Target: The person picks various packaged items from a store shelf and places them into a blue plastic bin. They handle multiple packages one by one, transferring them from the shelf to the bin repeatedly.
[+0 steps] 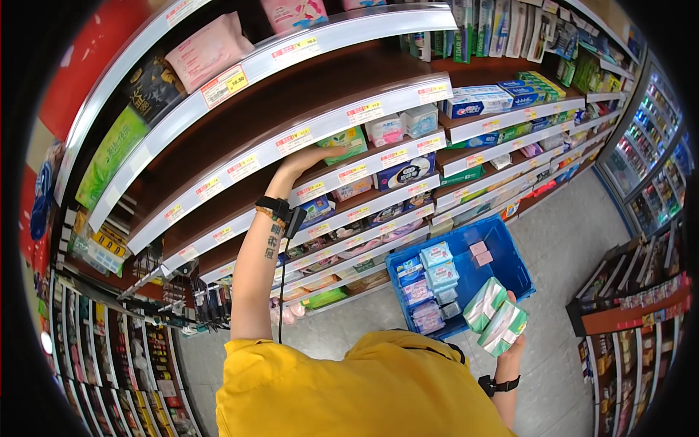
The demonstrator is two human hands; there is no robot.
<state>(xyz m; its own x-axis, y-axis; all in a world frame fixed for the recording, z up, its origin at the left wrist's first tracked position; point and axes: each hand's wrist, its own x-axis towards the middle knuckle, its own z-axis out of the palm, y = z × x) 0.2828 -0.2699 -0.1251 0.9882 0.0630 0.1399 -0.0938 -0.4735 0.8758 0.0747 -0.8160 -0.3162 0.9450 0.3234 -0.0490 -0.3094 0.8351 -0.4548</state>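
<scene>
With my left arm stretched out to the shelf, my left hand (306,161) is on a green soft pack (345,143) standing on a middle shelf; part of the fingers is hidden behind the pack and the shelf edge above. Right of that pack stand a pink-and-white pack (385,130) and a pale blue-and-white pack (420,119). Low at the right, my right hand (512,333) holds two green-and-white packs (494,317) side by side over the rim of a blue plastic crate (516,257). Inside the crate lie several blue, pink and white packs (437,273) and small pink packs (480,253).
Shelf rails (295,143) with price tags run across in front of me. Toothpaste boxes (480,102) and toothbrush packs (499,27) fill shelves at the upper right. A glass-door cooler (644,142) and a low display rack (622,300) stand at the right.
</scene>
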